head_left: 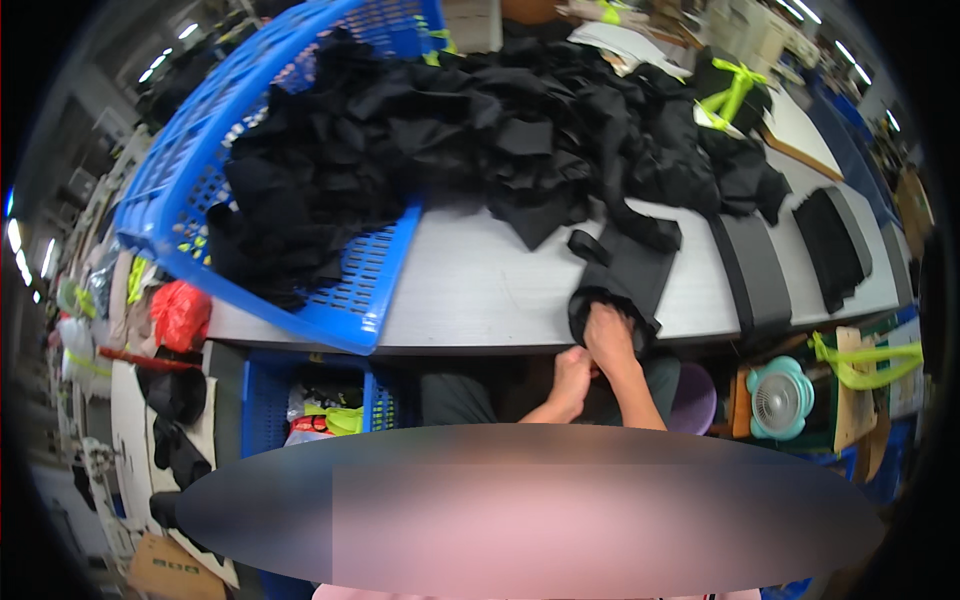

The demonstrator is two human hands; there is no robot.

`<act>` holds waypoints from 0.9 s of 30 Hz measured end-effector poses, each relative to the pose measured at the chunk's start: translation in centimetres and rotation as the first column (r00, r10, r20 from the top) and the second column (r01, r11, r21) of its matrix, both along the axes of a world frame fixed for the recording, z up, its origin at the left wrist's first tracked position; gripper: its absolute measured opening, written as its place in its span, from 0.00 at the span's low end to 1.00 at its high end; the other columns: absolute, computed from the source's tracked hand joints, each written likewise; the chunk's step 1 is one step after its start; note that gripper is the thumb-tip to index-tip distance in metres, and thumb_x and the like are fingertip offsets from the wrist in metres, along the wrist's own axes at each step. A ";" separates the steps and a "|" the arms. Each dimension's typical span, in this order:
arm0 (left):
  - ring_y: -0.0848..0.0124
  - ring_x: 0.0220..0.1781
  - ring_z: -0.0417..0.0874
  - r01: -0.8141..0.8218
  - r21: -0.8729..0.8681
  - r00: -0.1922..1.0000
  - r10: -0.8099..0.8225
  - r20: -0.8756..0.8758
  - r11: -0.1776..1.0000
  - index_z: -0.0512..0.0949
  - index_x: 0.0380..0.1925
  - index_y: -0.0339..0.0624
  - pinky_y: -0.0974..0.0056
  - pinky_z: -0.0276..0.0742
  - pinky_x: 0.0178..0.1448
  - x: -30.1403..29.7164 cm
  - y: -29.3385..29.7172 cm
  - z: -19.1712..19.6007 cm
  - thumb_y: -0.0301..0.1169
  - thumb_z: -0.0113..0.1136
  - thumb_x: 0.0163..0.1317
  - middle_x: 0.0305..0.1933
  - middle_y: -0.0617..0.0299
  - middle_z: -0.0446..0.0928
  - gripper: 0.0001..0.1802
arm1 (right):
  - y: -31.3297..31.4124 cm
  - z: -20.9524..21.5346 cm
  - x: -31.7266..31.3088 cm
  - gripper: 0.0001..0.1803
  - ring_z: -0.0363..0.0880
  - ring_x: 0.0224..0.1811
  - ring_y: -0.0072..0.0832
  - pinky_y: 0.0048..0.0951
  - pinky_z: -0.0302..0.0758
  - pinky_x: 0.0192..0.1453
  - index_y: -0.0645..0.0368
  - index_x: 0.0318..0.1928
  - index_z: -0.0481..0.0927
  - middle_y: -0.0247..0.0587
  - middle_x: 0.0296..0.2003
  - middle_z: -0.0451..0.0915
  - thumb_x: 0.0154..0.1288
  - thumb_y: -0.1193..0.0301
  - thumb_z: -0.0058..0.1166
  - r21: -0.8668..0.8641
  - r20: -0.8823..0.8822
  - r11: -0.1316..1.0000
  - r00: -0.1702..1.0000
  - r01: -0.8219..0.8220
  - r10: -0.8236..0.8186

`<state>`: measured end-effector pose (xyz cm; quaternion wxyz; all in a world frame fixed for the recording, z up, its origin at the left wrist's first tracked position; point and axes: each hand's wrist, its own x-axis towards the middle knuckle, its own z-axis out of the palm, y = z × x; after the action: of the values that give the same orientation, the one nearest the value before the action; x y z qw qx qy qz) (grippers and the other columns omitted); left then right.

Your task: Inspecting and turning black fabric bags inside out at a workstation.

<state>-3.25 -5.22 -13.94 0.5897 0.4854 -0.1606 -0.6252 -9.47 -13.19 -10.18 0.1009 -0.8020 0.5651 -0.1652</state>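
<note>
A black fabric piece lies at the table's front edge, with a gathered, rolled part at its near end. My right hand is closed on that gathered near end, its fingertips partly lost in the dark cloth. Just left of it and lower, beside the table edge, my left hand is closed with its fingers curled together. What it pinches, if anything, is hidden. A black strap runs from the fabric piece back toward a large heap of black cloth pieces.
A tilted blue basket spills black cloth across the grey table. Flat black stacks lie at the right. A lower blue crate sits left of my legs; a purple bin and a turquoise fan stand at the right.
</note>
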 end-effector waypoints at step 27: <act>0.73 0.35 0.73 0.001 -0.247 0.740 0.166 0.652 0.969 0.71 0.59 0.37 0.68 0.73 0.38 4.1 5.7 5.1 0.31 0.72 0.58 0.45 0.60 0.75 0.30 | 6.2 -0.3 -2.3 0.12 0.81 0.27 0.49 0.51 0.76 0.33 0.60 0.22 0.79 0.51 0.23 0.80 0.60 0.69 0.51 0.065 0.031 0.994 0.995 -0.093 0.092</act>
<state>0.82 0.50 -8.88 0.5724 0.6117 -0.4108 -0.3599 -11.80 -6.99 -10.50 0.1426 -0.8212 0.5310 -0.1527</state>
